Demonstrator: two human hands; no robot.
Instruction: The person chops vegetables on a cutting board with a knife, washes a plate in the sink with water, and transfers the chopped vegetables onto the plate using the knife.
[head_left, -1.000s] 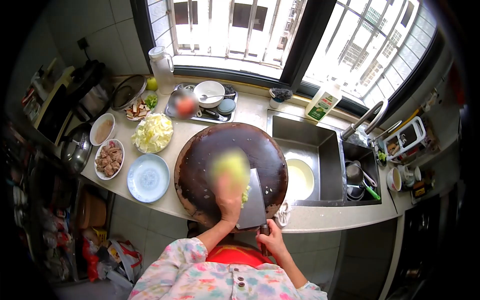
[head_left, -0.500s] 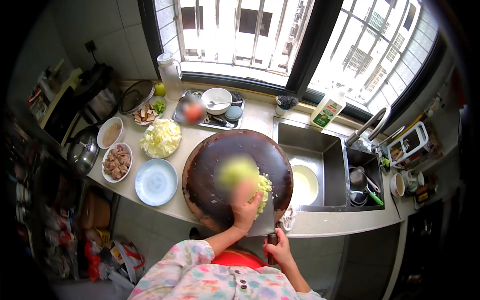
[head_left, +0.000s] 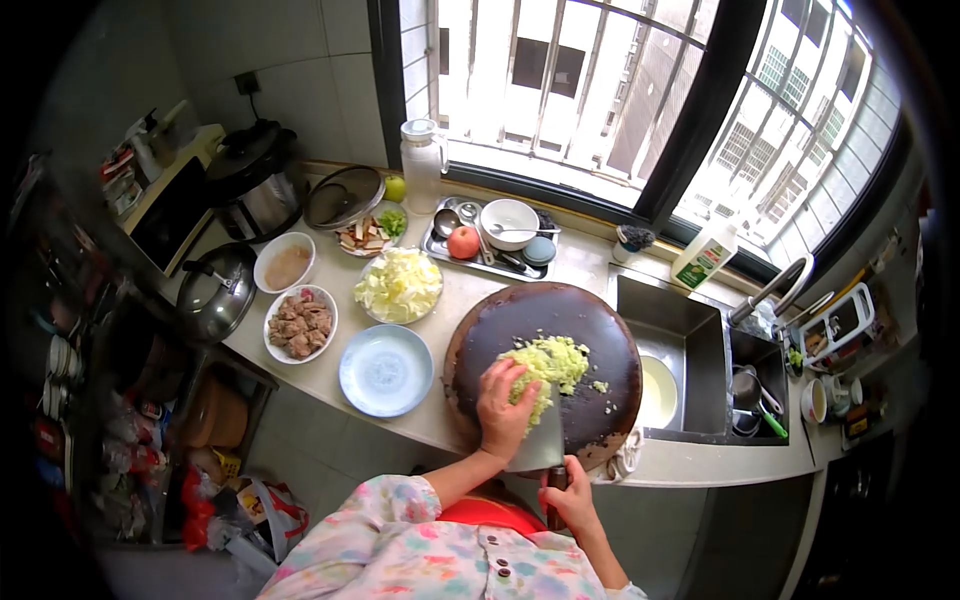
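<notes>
My right hand (head_left: 572, 500) is wrapped round the dark handle of a cleaver (head_left: 543, 443), whose broad blade lies over the near part of a round, dark chopping board (head_left: 600, 340). Finely chopped pale-green cabbage (head_left: 553, 362) is heaped at the middle of the board and reaches down onto the blade. Curled against the left side of the heap, my left hand (head_left: 505, 410) holds some of the cabbage at the blade. A pale-blue plate (head_left: 386, 370) stands just left of the board, with nothing on it.
Left of the board stand a plate of cut cabbage leaves (head_left: 398, 285), a bowl of meat chunks (head_left: 300, 324) and a bowl of pinkish liquid (head_left: 285, 262). Behind is a tray (head_left: 475, 262) holding a tomato (head_left: 463, 242) and a white bowl (head_left: 509, 222). The sink (head_left: 690, 340) lies right.
The camera view has swung, so the counter appears farther right. My left hand has gone from over the board to the heap's left side, and more chopped cabbage shows. My right hand keeps the cleaver.
</notes>
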